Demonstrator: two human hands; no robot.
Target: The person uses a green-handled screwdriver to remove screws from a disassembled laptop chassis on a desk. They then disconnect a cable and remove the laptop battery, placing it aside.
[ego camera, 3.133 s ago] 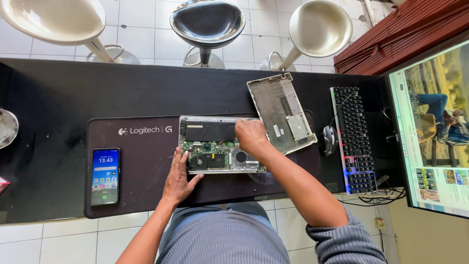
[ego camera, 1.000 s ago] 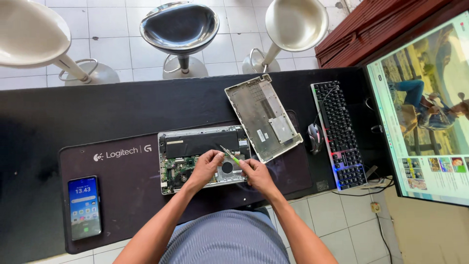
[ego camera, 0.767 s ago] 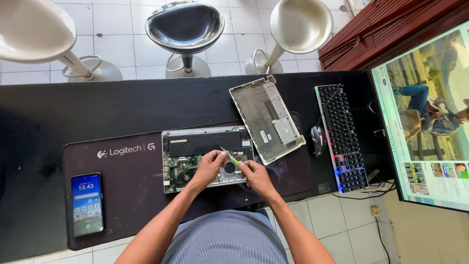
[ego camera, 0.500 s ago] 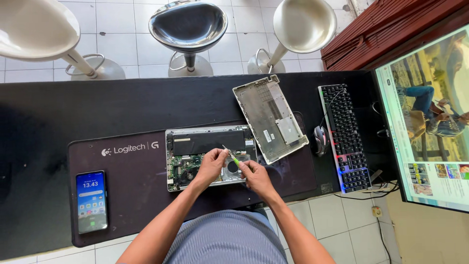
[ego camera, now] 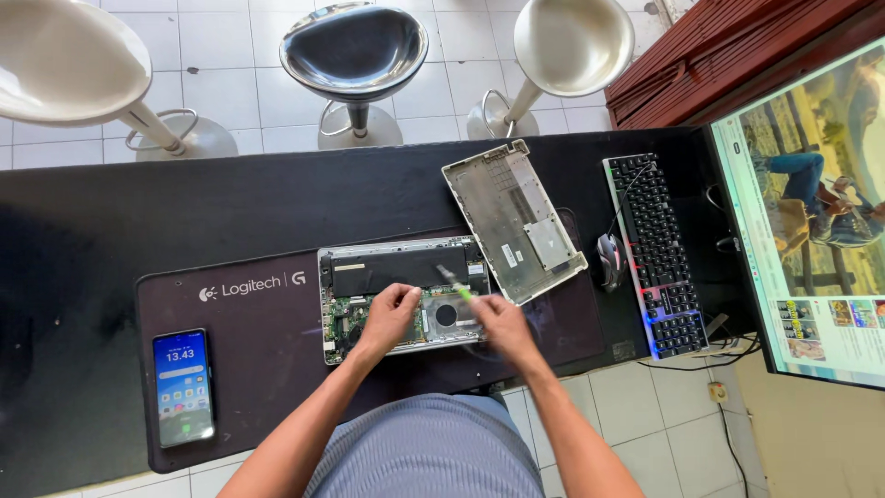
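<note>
With the bottom cover already off at 2 o'clock, we press curled left hand fingers on the opened laptop at centre while our right hand grips a green-handled screwdriver, internals still in place.

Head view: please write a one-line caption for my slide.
Both hands work inside an opened silver laptop on a dark mat; the right hand holds a green-handled tool.

The person wore a grey-blue garment with fine stripes over the lap. Both forearms were bare, with no sleeves showing. The left hand and right hand carried no gloves.
</note>
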